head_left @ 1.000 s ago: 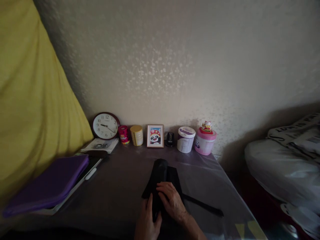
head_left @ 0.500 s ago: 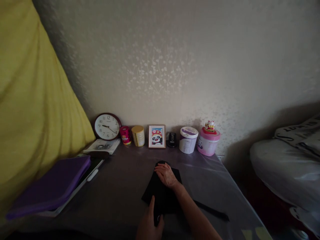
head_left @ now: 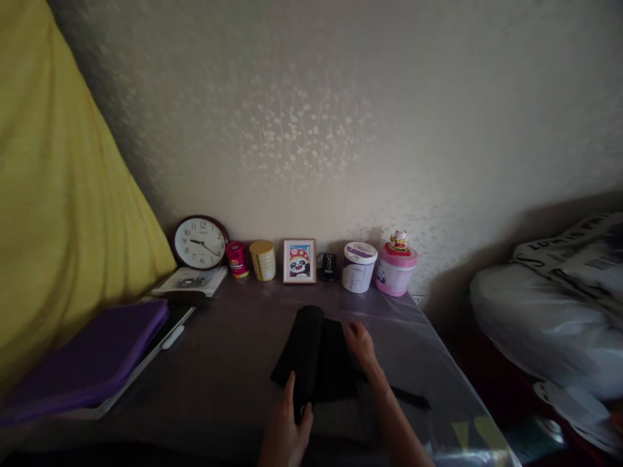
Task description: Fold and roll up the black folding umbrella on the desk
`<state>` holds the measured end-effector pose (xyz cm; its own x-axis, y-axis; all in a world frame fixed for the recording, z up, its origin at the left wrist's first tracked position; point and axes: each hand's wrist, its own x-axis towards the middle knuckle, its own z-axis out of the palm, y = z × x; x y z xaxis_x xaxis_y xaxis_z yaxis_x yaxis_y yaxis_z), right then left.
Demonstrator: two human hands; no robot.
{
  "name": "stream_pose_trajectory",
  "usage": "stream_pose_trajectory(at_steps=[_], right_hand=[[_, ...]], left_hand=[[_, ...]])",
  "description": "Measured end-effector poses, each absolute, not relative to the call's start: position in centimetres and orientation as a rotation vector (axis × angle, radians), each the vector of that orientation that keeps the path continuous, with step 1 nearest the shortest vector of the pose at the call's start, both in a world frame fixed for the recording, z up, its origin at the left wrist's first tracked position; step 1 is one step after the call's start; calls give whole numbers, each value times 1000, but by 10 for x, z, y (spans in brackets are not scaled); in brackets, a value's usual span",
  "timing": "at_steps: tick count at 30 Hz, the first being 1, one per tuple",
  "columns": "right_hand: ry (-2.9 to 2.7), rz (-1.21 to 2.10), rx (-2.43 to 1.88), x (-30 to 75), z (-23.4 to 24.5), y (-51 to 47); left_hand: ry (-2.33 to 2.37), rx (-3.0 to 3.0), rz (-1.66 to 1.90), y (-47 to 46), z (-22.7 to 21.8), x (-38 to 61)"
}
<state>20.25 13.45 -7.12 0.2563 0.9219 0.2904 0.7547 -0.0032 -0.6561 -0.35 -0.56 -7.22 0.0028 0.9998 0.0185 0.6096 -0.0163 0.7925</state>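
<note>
A long black roll [head_left: 307, 350] lies on the table, pointing away from me, on top of a flat spread of black cloth [head_left: 335, 363]. My left hand [head_left: 287, 425] grips the roll's near end, with thumb and forefinger on either side of it. A small light ring-like mark shows between those fingers. My right hand [head_left: 361, 344] is at the cloth's right edge, its fingers curled in. What those fingers hold, if anything, is hidden. From beneath my right forearm a black strap [head_left: 411, 397] runs out to the right.
Along the wall stand a clock [head_left: 200, 242], a pink can [head_left: 237, 261], a yellow-lidded can [head_left: 263, 261], a framed panda picture [head_left: 300, 261], a small black device [head_left: 329, 267] and two tubs [head_left: 359, 269]. A purple folder [head_left: 92, 357] lies left; bagged bedding [head_left: 545, 318] is right.
My right hand has lifted off the roll's far part and moved right to the cloth's edge, its fingers now curled. My left hand keeps its hold. The view has shifted slightly.
</note>
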Motion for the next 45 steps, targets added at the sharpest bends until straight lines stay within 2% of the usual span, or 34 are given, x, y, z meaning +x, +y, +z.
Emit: stream_pose_trajectory(at_steps=[12,21,28,45], right_hand=[[-1414,527,-1592,181,-66,69],[-1398,517,-1570,148,-67,40],[-1508,489,-1498,117,-47,47],[-1886,344,-1503,81,-40,54]], left_hand=[[1678,1689,891,-9,-67,-3],[1657,1673,920,-9,-69,-4],[1588,1600,994,-6,-72,-7],[1655,1590,851,-2,-67,-10]])
